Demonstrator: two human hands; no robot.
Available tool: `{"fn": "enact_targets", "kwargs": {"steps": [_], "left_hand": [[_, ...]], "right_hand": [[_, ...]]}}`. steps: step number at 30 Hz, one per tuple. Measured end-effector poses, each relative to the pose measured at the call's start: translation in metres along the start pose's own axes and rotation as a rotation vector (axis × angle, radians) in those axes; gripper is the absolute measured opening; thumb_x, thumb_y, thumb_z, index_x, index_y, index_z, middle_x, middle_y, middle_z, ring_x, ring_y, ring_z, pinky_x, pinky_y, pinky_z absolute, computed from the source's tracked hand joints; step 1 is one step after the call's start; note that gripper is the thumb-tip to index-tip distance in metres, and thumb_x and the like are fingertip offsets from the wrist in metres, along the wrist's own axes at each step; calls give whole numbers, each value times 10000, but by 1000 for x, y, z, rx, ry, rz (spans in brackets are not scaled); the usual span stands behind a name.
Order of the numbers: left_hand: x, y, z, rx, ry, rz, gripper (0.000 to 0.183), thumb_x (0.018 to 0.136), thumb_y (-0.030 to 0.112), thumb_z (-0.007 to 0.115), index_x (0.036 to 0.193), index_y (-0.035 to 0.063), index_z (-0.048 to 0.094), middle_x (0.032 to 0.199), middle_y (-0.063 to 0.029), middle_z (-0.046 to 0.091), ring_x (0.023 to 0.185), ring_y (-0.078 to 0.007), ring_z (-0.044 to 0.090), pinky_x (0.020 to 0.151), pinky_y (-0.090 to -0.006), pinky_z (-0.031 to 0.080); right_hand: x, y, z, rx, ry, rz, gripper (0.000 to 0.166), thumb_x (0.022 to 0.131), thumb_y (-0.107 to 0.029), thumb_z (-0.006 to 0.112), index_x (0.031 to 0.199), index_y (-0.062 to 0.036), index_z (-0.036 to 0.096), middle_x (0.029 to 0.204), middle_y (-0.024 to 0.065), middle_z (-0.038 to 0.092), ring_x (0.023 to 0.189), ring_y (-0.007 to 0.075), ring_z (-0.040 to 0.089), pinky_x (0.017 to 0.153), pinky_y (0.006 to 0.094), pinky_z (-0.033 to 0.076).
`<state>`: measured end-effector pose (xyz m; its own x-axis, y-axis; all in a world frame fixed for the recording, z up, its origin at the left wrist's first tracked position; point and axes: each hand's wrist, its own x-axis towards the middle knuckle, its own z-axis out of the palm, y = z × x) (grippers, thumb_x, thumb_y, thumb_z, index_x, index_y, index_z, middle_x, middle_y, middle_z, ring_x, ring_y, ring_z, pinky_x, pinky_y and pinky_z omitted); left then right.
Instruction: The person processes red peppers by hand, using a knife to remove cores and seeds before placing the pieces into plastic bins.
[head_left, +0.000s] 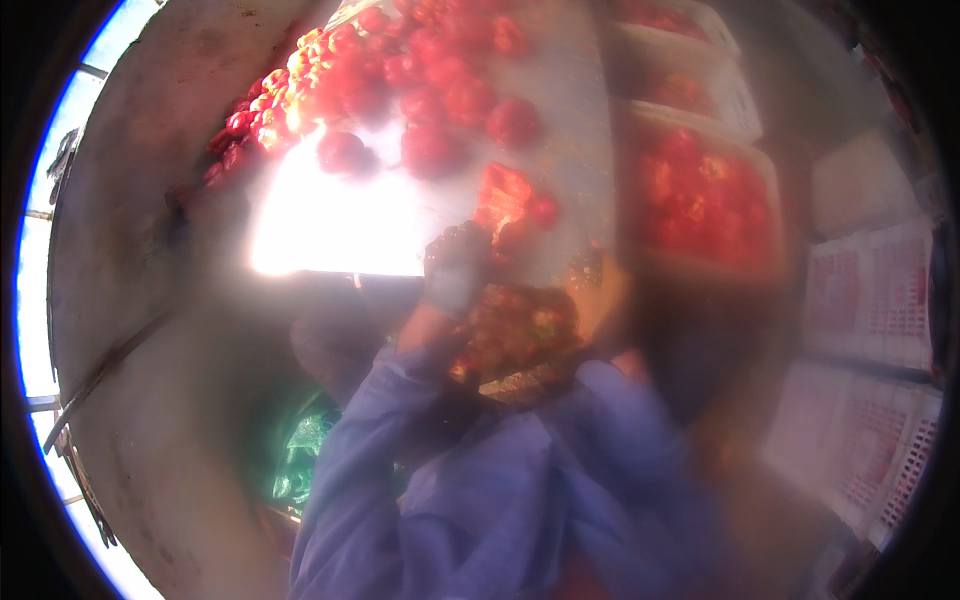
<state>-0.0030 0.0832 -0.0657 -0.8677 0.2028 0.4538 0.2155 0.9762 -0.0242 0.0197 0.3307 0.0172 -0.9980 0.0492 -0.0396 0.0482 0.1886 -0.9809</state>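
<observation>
Haze and glare blur much of the head view. My left hand (456, 259), in a greyish glove, is at the front of the table with its fingers against a red pepper (501, 193) that looks cut open. It seems to grip it, though the fingertips are partly hidden. A smaller red piece (543, 211) lies just right of that pepper. My right hand (600, 289), in an orange-yellow glove, is lower and to the right; its fingers are too blurred to read. Between and below the hands is a container of reddish-green pepper scraps (521, 326), close against my body.
A large heap of red peppers (442, 82) covers the back of the pale table (574, 150). Along its right side stand white crates, one holding red peppers (705, 199). Stacked white plastic crates (866, 292) are farther right. Green mesh (300, 450) lies at lower left.
</observation>
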Motion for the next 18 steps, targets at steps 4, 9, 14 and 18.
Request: {"fn": "enact_targets", "kwargs": {"steps": [4,9,14,18], "left_hand": [[10,-1,-31,-123,-373,-184,275,924,269,652,1114,71,658,1116,-141,629,1050,-334,628,905,-459,519],[-6,-14,-30,-542,43,-386,487,883,224,701,1321,27,616,1243,-212,616,1130,-374,620,974,-441,513],[29,-12,-24,-384,-38,-494,405,890,201,700,1266,67,635,1102,-176,655,979,-341,663,840,-441,555],[52,-10,-33,-218,-303,-557,448,895,303,690,1301,123,636,1113,-193,635,1081,-382,622,892,-512,526]], "right_hand": [[33,-9,-5,-298,-140,-203,210,859,-152,734,957,14,652,753,159,669,697,249,653,653,388,519],[52,-29,20,-492,-221,-45,276,870,-234,684,1008,5,666,893,294,691,886,488,671,742,509,545],[83,-20,57,-867,-454,-32,328,925,-275,608,1146,-38,662,1017,274,702,989,467,672,859,536,528],[95,-11,84,-983,-539,-7,290,941,-281,597,1089,-40,663,1021,251,712,991,434,689,866,529,544]]}}
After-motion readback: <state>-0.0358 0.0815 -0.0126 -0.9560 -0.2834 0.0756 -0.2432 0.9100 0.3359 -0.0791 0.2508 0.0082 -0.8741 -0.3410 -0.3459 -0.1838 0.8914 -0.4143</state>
